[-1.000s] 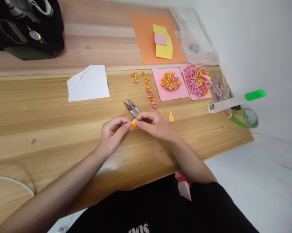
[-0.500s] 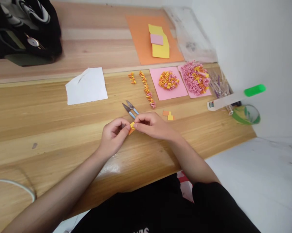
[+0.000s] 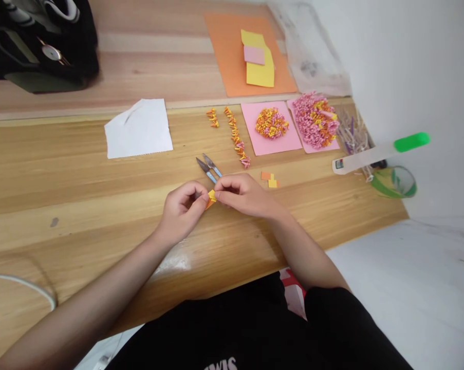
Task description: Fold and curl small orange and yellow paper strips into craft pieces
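Note:
Between the fingertips of both hands is a small orange and yellow paper piece, with tiny yellow beads or buds on it. My left hand pinches its left side, and my right hand pinches the right side. What lies under the fingers is hidden. Just beyond my hands rest small thread snips with blue handles, blades apart. Farther back, a row of orange, yellow and pink bud clusters runs beside a shorter row. More small orange and yellow paper pieces lie to the right.
Pink sheets carry piles of orange and pink buds. A white paper lies left, an orange sheet at the back. A green tape roll and a white stick with green end are right; a black bag stands back left.
The view has shifted slightly, so things on the table sit a little higher. Both hands still pinch the small paper piece, with only slight finger movement.

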`<state>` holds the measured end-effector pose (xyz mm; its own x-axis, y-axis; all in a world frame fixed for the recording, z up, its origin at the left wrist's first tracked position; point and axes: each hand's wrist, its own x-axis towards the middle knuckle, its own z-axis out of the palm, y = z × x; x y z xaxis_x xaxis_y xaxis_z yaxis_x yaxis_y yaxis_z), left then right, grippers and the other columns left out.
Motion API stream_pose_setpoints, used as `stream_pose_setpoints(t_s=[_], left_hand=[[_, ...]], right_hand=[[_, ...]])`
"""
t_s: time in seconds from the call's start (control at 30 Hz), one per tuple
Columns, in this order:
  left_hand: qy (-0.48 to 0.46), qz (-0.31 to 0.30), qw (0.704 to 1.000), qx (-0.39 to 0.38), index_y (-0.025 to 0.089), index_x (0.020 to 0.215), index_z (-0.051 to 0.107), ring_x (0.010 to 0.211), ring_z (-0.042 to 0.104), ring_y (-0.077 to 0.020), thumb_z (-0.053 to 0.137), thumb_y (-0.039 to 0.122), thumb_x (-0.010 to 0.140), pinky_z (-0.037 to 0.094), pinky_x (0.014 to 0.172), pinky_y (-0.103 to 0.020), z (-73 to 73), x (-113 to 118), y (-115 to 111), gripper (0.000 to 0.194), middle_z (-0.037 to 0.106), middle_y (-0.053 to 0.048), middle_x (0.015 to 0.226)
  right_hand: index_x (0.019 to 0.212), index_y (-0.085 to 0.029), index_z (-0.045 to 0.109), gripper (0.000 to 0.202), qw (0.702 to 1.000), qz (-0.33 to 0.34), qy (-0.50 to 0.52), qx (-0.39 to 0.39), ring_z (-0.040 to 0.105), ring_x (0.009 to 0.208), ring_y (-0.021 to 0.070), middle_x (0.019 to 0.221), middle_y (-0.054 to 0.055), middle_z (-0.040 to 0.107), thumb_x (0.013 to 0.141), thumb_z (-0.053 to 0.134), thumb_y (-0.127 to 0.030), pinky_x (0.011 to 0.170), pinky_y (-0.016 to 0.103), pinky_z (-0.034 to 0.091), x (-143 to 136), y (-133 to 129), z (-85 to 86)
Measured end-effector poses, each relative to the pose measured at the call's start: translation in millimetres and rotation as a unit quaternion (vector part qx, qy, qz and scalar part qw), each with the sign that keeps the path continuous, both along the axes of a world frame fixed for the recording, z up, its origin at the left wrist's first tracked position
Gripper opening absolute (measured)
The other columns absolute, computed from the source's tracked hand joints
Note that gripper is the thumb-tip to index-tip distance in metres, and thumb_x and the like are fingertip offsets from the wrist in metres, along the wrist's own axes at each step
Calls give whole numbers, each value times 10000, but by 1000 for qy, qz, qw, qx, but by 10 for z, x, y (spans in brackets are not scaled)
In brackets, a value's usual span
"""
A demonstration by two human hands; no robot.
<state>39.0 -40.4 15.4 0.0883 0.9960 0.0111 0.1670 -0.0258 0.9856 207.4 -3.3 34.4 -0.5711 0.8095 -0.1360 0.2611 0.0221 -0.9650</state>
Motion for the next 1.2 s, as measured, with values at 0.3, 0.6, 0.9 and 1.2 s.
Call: stream_pose_setpoints(t_s=[0.3,0.6,0.9,1.2], left_hand=[[-4,-8,1000,9,180,628,543,534,442,-100,575,260,759,372,512,-215,9,-7,1,157,509,29,567],[12,-19,1000,12,183,630,552,563,464,-114,530,254,789,394,542,-231,18,-24,-9,176,520,21,580],[13,-18,1000,12,186,635,549,550,451,-115,561,275,784,379,529,-229,13,-12,-7,174,518,20,577],[17,-17,1000,11,181,638,554,538,439,-107,580,286,792,365,519,-223,3,-13,-14,188,513,22,570]], right_hand=[[637,-165,534,165,1000,1,-10,3,387,568,82,575,-61,442,785,522,-237,573,249,289,7,-7,1],[653,-166,543,150,1000,5,-7,-2,388,570,86,578,-59,435,779,516,-244,571,248,292,9,-6,12],[644,-170,528,157,1000,8,-16,5,393,567,87,576,-58,442,785,516,-238,576,241,303,9,-1,18],[640,-164,539,150,1000,6,-13,2,390,564,83,572,-59,445,775,519,-226,565,245,290,8,-3,15]])
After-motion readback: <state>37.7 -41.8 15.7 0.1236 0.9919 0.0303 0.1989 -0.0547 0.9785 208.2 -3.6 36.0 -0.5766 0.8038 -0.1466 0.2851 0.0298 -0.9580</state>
